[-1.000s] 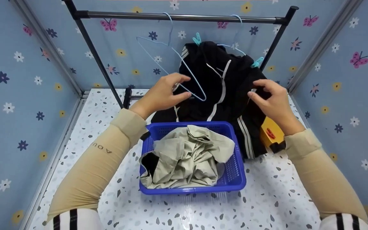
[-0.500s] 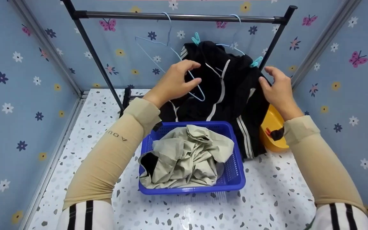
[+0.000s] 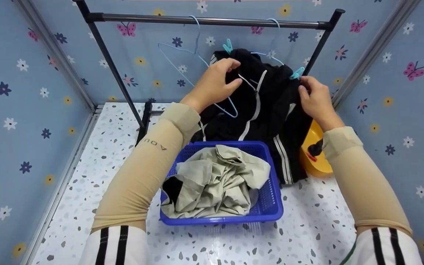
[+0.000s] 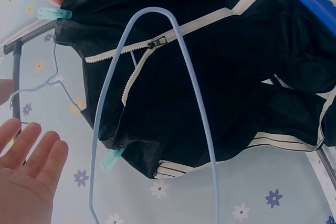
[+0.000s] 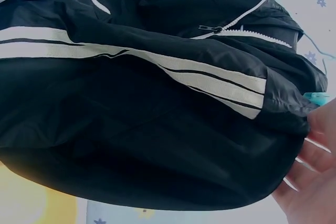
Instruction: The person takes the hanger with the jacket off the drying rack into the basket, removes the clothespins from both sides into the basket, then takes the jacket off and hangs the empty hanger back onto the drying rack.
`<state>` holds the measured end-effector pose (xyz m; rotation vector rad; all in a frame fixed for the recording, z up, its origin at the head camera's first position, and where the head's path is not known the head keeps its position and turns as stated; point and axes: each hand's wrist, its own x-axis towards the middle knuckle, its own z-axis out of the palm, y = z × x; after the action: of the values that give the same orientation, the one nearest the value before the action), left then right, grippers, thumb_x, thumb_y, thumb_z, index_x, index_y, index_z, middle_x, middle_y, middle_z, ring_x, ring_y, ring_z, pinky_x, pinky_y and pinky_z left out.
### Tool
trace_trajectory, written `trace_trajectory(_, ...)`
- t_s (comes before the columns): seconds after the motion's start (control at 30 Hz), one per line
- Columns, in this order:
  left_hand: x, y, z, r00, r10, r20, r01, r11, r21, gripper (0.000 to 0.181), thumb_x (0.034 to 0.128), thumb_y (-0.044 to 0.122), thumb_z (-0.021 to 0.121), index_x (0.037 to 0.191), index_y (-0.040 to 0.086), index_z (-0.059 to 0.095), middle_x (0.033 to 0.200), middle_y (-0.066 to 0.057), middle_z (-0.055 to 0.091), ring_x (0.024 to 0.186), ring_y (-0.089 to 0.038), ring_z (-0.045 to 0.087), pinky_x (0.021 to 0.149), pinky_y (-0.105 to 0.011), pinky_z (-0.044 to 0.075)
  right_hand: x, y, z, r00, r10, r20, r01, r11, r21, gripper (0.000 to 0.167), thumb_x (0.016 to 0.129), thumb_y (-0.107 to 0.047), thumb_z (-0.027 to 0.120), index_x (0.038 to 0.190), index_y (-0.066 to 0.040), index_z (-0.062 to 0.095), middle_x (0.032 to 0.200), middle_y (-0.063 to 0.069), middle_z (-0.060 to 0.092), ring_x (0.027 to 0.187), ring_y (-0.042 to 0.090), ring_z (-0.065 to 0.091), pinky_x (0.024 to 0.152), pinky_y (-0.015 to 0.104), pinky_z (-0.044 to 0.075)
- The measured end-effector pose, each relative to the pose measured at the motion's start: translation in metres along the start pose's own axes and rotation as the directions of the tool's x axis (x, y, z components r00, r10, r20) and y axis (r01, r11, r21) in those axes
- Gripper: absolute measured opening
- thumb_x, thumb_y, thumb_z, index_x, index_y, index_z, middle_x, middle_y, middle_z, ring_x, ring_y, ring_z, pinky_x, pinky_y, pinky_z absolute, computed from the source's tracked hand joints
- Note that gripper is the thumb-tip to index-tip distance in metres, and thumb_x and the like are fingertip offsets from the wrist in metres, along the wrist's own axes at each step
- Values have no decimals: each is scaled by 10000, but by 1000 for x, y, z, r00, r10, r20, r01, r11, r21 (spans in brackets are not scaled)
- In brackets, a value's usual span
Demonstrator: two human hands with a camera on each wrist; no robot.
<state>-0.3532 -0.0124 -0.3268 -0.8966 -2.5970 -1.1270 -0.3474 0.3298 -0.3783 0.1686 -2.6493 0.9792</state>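
A black jacket with white stripes and a partly open white zipper hangs from a light blue wire hanger. One teal clothespin sits at its left shoulder, another teal clothespin at its right. My right hand pinches the jacket's edge just below the right clothespin, thumb in front and fingers behind. Near the left shoulder, my left hand is held up with fingers extended, apart from the fabric in the left wrist view. A bare wire hanger hangs beside that hand, partly hidden by it.
A black rail on slanted legs carries both hangers. In front stands a blue basket with a crumpled beige garment in it. At the right, a yellow tub holds something red. Patterned walls enclose the sides.
Both hands have moved up toward the jacket's shoulders, the left also rightward. The right hand has taken hold of the jacket's edge. The jacket and basket stay in place.
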Motion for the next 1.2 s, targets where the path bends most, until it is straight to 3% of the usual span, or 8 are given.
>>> trace_trajectory(0.27,14,6,10,1000,-9,10,8,997,82,470,1103,249,644,1515,33,580,1559,-117,603,1476,-225,546,1256,-283,392,4,4,6,999,-33,-5,33,999,-17,388,1155,-99,415,1458,45,610,1399,324,650,1195,453,615,1127,596,479)
trace_trajectory(0.53,37,12,18,996,-90,28,85,987,135,486,1133,285,578,1569,76,538,1598,-74,563,1507,-189,513,1253,-259,382,4,9,3,998,-57,-35,57,998,-9,344,1135,-37,411,1376,84,624,1351,324,670,1157,460,637,1055,580,494)
trace_trajectory(0.97,60,9,22,982,-185,38,168,947,273,514,1153,261,503,1638,94,463,1679,-72,492,1582,-237,433,1312,-336,335,5,7,-10,999,-31,-28,32,999,11,365,1154,-79,395,1386,52,643,1401,297,664,1156,411,603,1105,582,478)
trace_trajectory(1.2,64,0,25,978,-205,38,174,905,387,498,1166,274,458,1644,135,468,1690,-45,486,1587,-290,419,1318,-417,342,7,13,-18,999,-40,-16,40,999,4,370,1160,-97,390,1390,53,639,1401,282,666,1130,389,596,1078,553,481)
